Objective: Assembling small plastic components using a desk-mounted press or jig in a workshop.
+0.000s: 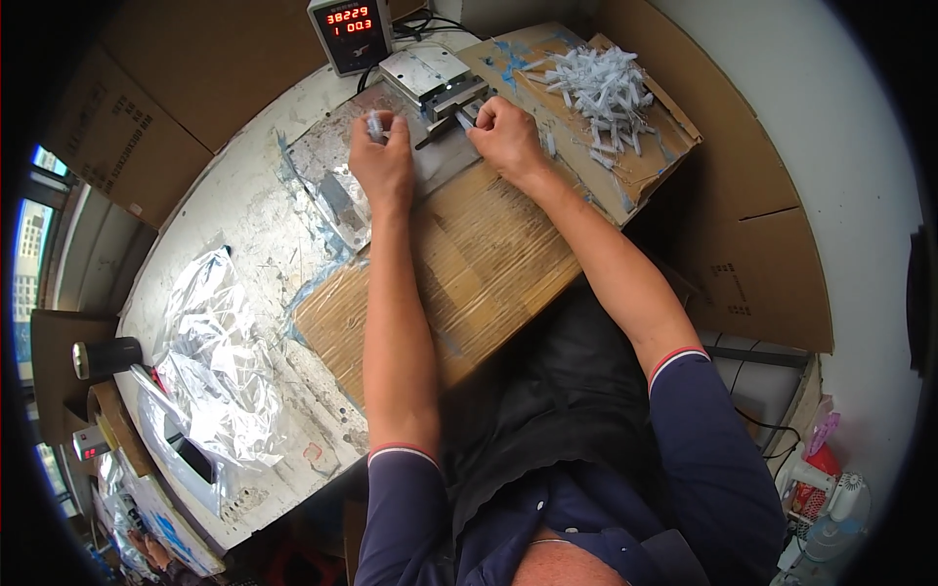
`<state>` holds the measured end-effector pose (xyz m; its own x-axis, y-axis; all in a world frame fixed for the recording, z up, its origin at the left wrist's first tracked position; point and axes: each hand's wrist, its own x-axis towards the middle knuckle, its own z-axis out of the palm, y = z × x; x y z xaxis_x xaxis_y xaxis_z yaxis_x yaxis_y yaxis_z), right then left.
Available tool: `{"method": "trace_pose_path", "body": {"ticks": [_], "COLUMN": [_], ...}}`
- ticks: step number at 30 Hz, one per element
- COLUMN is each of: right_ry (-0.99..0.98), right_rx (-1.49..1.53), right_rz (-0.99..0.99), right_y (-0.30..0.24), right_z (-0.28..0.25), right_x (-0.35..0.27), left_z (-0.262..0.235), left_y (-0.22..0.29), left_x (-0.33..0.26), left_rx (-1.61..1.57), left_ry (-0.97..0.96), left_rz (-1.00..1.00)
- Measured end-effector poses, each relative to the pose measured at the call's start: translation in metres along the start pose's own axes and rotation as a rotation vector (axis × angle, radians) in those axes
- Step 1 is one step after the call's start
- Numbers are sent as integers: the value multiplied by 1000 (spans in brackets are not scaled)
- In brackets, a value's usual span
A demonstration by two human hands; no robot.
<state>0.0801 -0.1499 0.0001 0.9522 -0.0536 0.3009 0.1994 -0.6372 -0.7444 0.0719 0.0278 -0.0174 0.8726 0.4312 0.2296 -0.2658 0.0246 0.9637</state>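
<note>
1. A small white part is pinched in the grip of the left hand, held just left of the metal fixture at the far edge of the tabletop.
2. The right hand is curled into a closed grip against the front right of the fixture; what is clamped inside cannot be told, as the fingers are hidden by the back of the hand.
3. Both hands are rested on a grey plate laid over sheets of cardboard, with the fixture between and just beyond them.
4. A heap of white parts is spread on the cardboard to the right of the right hand, near it but apart.
5. A grey box with a red digital display is stood behind the fixture, with cables led off behind it.
6. Crumpled silvery foil bags are laid on the left part of the tabletop, well apart from the hands.
7. A dark cylinder is seen at the left edge, beside the bags.
8. Brown cardboard panels are stood around the workplace on the right.
</note>
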Motion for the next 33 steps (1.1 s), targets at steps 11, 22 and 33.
{"method": "trace_pose_path", "body": {"ticks": [11,22,33], "right_ry": [111,-94,-118], "right_rx": [49,-450,-428], "right_rz": [-40,-91,-208], "right_y": [34,30,43], "right_z": [-55,-83,-78], "right_x": [-16,-36,-46], "left_z": [14,19,17], "left_y": [8,5,4], "left_x": [-17,-21,-19], "left_rx": [766,905,890], "left_ry": [-193,-128,-129], "left_rz": [471,533,542]}}
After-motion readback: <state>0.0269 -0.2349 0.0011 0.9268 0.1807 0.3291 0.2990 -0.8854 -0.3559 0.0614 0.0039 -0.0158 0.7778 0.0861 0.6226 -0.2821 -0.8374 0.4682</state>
